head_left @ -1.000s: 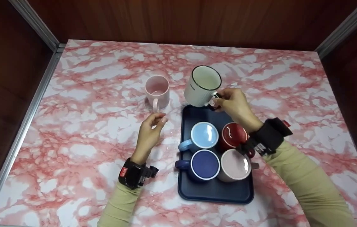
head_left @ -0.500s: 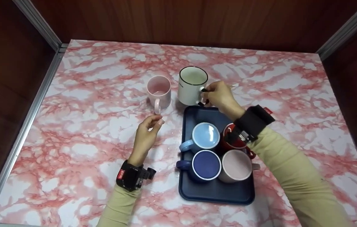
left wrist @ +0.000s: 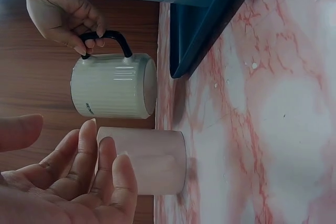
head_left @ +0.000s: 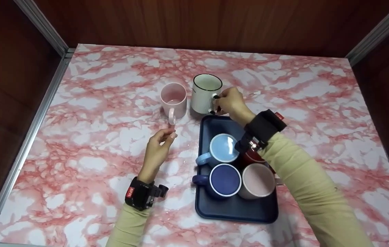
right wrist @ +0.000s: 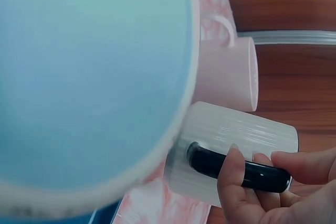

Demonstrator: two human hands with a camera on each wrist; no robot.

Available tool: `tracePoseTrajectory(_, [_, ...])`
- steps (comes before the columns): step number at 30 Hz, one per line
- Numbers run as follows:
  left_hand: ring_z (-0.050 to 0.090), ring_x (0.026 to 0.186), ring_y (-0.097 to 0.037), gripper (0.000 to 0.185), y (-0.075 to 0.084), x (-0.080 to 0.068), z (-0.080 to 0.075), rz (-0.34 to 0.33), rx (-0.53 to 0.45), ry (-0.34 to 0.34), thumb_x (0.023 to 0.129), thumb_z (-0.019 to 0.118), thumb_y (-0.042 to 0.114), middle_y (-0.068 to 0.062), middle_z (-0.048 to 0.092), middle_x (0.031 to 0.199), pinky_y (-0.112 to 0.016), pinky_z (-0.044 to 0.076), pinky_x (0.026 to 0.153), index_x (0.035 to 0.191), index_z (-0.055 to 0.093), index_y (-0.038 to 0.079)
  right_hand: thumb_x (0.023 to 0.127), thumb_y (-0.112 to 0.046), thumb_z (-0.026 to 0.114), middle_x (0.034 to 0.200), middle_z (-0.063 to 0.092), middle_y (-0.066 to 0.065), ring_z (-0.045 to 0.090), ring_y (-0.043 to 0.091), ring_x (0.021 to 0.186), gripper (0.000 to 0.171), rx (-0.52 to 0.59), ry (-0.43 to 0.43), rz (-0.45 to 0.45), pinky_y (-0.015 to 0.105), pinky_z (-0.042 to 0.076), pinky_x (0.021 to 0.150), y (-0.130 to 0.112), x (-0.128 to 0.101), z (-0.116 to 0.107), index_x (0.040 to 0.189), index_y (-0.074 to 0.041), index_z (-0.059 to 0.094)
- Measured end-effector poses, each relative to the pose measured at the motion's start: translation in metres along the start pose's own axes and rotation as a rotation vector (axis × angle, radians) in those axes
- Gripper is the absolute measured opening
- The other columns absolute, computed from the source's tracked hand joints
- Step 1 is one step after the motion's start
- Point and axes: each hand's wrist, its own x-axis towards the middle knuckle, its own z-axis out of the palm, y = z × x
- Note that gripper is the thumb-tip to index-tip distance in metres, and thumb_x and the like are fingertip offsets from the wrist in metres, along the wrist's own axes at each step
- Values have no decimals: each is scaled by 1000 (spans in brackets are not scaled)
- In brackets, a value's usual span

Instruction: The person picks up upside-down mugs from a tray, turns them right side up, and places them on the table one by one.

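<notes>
My right hand (head_left: 232, 103) grips the black handle (right wrist: 239, 167) of a ribbed white mug (head_left: 202, 99) with a black rim. This mug is upright, right beside a pink mug (head_left: 173, 97) and just beyond the tray's far left corner. In the left wrist view its base (left wrist: 150, 87) shows close over the table. My left hand (head_left: 158, 147) holds nothing; its fingers (left wrist: 84, 161) are loosely bent just in front of the pink mug's handle (head_left: 171, 116).
A dark blue tray (head_left: 237, 211) carries a light blue mug (head_left: 223, 148), a dark blue mug (head_left: 225, 180), a pale pink mug (head_left: 258, 180) and a red mug (head_left: 254, 156), partly hidden by the right wrist. Wooden panels (head_left: 208, 24) stand around the marbled table (head_left: 88, 154).
My right hand has carried the white mug leftward and lower, from the tray's far edge to beside the pink mug. My left hand has drawn back slightly from the pink mug's handle.
</notes>
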Motion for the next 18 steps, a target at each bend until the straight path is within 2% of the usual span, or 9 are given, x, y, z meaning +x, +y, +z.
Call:
tracePoseTrajectory(6, [56,94,-26,21,-3,0,-1,-5,-2,-10,89,58,10,-16,64,100,-39,40,85,105,61,-4,75,14,54,72,56,17,55,15,51,5,19,-23,18,27,51,48,3,4,5,72,11,57])
tracePoseTrajectory(13, [56,93,-25,22,-3,-1,-2,2,10,-13,90,58,12,-16,64,98,-39,40,84,105,61,-4,76,15,52,85,55,23,58,22,60,10,32,-60,41,23,50,47,9,10,11,85,17,56])
tracePoseTrajectory(18, [56,93,-25,23,-3,-2,-3,0,15,-12,90,58,13,-15,64,98,-38,40,83,106,61,-4,76,16,52,92,56,24,60,27,69,17,38,-90,49,31,54,58,9,11,17,93,20,54])
